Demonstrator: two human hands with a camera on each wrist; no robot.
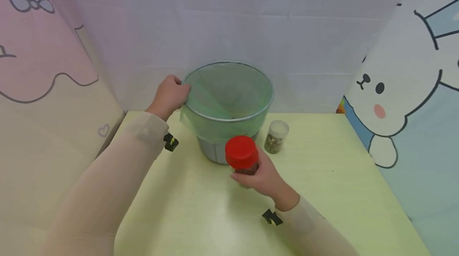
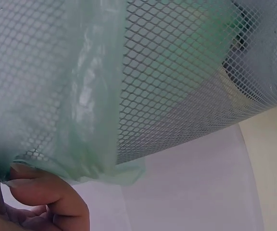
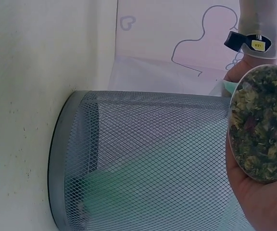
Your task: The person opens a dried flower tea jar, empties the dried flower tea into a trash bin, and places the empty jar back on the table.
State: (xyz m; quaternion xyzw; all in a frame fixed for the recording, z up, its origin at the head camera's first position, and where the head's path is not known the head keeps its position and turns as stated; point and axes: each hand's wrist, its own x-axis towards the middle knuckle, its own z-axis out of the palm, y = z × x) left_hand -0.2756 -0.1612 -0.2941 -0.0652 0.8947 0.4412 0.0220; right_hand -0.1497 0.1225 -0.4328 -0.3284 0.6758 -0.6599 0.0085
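A grey wire-mesh wastebasket (image 3: 143,139) stands on the table, lined with a thin green trash bag (image 1: 229,128) folded over its rim. At the basket's left rim my left hand (image 1: 171,96) pinches the bag, its fingers curled at the edge; the left wrist view shows the finger (image 2: 47,190) against the folded-over plastic. My right hand (image 1: 267,176) grips a clear jar with a red lid (image 1: 242,152), held in front of the basket. Through the jar's bottom (image 3: 263,125), the right wrist view shows dried, crumbled plant bits in green and yellow.
A second small clear jar (image 1: 276,137) with a pale top, partly filled with dried bits, stands right of the basket. The pale yellow table (image 1: 322,180) meets a white cloth wall (image 1: 229,29) behind and cartoon-printed panels on both sides. Small crumbs (image 3: 28,163) dot the tabletop.
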